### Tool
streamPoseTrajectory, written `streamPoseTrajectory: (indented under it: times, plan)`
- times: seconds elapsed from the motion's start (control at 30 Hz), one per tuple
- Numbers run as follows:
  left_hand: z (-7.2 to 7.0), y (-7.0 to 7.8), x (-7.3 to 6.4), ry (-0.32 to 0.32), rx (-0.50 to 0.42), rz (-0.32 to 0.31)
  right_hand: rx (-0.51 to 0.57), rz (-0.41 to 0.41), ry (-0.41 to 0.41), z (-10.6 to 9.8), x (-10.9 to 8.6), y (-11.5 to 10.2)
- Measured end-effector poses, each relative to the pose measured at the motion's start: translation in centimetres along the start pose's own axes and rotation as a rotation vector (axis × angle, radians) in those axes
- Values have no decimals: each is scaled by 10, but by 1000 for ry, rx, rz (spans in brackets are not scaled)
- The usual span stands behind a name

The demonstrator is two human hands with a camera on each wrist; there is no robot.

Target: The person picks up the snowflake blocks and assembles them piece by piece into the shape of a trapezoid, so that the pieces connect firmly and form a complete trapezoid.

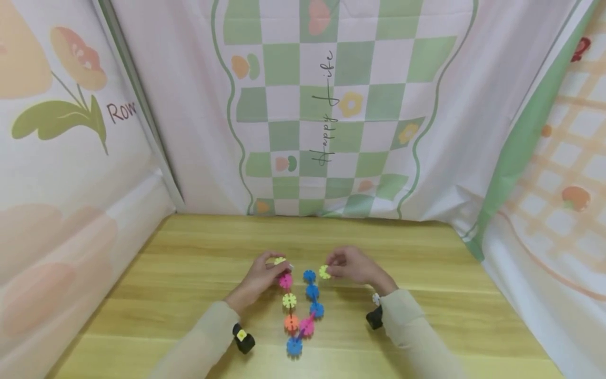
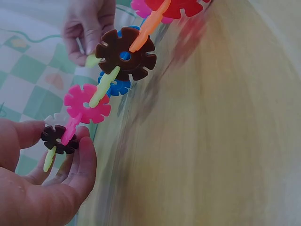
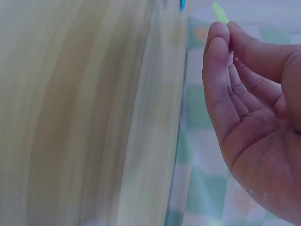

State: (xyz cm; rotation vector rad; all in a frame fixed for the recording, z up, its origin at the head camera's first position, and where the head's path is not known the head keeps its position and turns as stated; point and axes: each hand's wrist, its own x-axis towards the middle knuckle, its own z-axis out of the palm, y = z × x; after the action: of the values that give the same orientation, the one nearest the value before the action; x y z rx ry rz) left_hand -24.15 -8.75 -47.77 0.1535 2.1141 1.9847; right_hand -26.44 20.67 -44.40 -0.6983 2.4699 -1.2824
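Observation:
A chain of slotted, flower-shaped interlocking discs (image 1: 306, 327) bends in a V over the table, in pink, yellow, orange, blue and brown. Its left end is pinched by my left hand (image 1: 259, 276). Close up in the left wrist view, a small brown disc (image 2: 59, 146), a white disc (image 2: 57, 118) and a yellow disc (image 2: 49, 159) sit between thumb and fingers. My right hand (image 1: 354, 265) pinches a single yellow disc (image 1: 324, 272) by its edge, just right of the chain's blue end disc (image 1: 309, 275). In the right wrist view that yellow disc (image 3: 219, 12) shows edge-on at the fingertips.
The wooden table (image 1: 199, 237) is bordered by a checked cloth (image 1: 322, 116) at the back and printed cloths at both sides. Black wrist cameras, left (image 1: 244, 341) and right (image 1: 375, 318), sit below the sleeves.

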Motion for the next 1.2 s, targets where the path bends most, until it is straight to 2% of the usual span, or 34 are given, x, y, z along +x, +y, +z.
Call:
streamPoseTrajectory:
  times: [0.27, 0.47, 0.7, 0.87, 1.03, 1.2]
  plan:
    - [1, -1, 2, -12, 3, 20, 29, 2, -25, 29, 29, -24]
    - [1, 1, 0, -30, 17, 17, 40, 8, -36, 36, 38, -25]
    - [0, 0, 0, -58, 20, 10, 55, 8, -49, 38, 41, -30]
    - [-1, 1, 1, -34, 54, -5, 28, 11, -5, 42, 44, -35]
    - [0, 1, -1, -11, 125, 14, 28, 25, 69, 52, 47, -36]
    - [0, 2, -2, 2, 119, 26, 43, 95, 166, 62, 47, -39]
